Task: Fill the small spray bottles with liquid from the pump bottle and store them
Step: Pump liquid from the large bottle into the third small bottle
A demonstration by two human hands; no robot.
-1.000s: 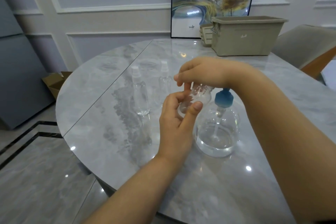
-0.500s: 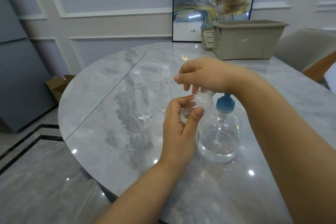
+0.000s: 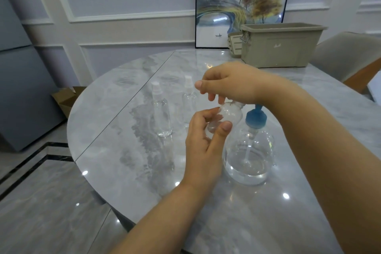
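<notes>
Above the middle of the marble table (image 3: 115, 109), the left hand (image 3: 203, 146) holds a small clear bottle (image 3: 226, 115) tilted, thumb and curled fingers pinching its lower body. The right hand (image 3: 231, 82) reaches over from above, fingers bent down onto the bottle's top end; it seems to grip the cap there, though the hand hides it. The pump bottle (image 3: 250, 154), blue-topped and partly full, stands just right of them. Two capped spray bottles (image 3: 161, 113) stand upright beyond the left hand. A beige bin (image 3: 280, 45) sits at the far edge.
</notes>
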